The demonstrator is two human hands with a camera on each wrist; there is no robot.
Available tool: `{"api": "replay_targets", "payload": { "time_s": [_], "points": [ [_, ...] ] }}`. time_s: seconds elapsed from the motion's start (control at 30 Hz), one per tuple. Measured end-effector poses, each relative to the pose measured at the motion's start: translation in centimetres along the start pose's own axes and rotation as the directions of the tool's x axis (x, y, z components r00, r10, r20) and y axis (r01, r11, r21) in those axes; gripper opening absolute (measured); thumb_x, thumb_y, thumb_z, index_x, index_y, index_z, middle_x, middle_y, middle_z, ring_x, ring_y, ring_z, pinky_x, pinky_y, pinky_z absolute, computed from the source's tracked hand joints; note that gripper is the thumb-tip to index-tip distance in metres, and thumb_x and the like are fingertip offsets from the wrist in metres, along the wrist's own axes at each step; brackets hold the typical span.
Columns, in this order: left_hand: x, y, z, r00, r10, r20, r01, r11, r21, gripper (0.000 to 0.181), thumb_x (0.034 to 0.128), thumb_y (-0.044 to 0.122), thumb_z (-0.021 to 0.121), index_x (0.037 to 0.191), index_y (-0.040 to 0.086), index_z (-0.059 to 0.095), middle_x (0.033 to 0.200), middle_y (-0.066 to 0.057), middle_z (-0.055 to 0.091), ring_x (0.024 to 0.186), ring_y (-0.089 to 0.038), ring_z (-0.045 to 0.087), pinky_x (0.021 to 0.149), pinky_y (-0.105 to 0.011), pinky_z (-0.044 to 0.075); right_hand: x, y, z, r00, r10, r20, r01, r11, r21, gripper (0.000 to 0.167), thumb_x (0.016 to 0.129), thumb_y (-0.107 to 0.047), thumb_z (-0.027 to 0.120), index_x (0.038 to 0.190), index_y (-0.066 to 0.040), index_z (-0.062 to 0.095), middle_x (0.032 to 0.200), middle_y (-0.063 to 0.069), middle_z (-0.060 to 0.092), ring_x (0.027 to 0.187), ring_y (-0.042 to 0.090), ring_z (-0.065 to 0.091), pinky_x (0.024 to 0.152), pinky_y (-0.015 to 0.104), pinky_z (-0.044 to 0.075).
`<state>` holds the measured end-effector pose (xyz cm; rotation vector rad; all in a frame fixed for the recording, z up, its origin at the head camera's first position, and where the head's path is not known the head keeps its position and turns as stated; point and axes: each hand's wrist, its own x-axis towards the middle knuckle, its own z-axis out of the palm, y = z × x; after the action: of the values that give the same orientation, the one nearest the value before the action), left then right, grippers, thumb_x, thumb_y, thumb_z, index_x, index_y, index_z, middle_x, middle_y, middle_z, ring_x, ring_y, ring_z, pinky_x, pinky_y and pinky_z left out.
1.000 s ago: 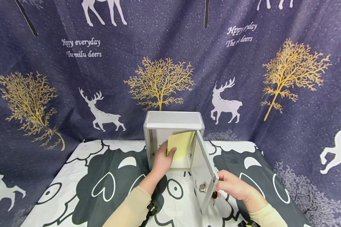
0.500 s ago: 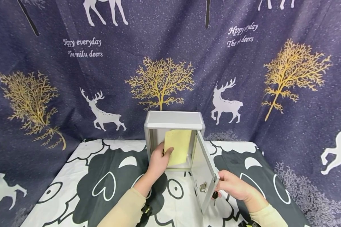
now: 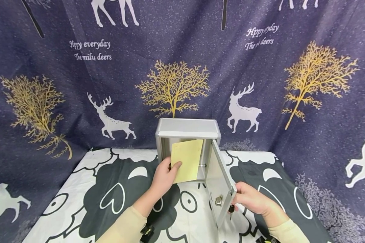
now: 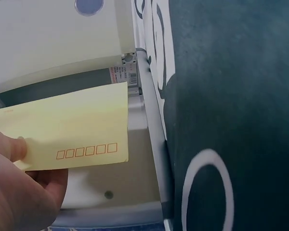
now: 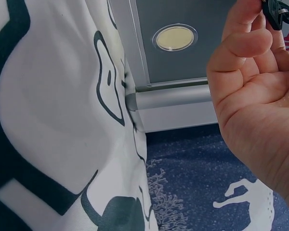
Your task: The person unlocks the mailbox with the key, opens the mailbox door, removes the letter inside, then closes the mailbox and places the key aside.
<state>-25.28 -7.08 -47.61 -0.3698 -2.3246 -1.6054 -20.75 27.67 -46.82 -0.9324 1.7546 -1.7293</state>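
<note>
A pale yellow envelope (image 3: 188, 160) with a row of small red squares is pinched between the thumb and fingers of my left hand (image 3: 163, 178). It stands tilted in front of the opening of a silver metal box (image 3: 187, 127), overlapping the interior. My right hand (image 3: 252, 199) grips the free edge of the box's door (image 3: 216, 180), which is swung out toward me on the right side. A silver lock (image 3: 218, 200) sits on the door's inner face. Below the right fingers hangs a key (image 3: 231, 210) with a black head; in the right wrist view the curled fingers (image 5: 248, 45) touch that black head.
The box rests on a cloth (image 3: 197, 233) printed with black-and-white cartoon sheep. Behind it hangs a dark blue curtain (image 3: 182, 44) with deer and golden trees. An oval window (image 5: 175, 38) shows on the door's outer face in the right wrist view. A barcode label (image 4: 125, 74) is inside the box.
My left hand has drawn the envelope left and toward me, from deeper in the box to its opening, and more of it shows. The right hand and door have stayed put.
</note>
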Motion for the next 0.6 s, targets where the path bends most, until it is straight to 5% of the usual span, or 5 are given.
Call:
{"api": "replay_targets", "payload": {
  "time_s": [0.6],
  "points": [
    [-2.8,0.0,-3.9,0.999,-0.022,0.037,0.024,0.997,-0.068,0.020,0.1073,0.019,0.078,0.124,0.008,0.076,0.099,-0.005,0.079,0.086,-0.020,0.077,0.068,-0.030,0.062,-0.1,0.4,0.0,0.999,-0.036,-0.003,0.036,0.999,0.011,0.016,0.089,0.011,0.050,0.090,0.021,0.062,0.071,0.035,0.050,0.069,0.011,0.068,0.067,0.027,0.059]
  ]
}}
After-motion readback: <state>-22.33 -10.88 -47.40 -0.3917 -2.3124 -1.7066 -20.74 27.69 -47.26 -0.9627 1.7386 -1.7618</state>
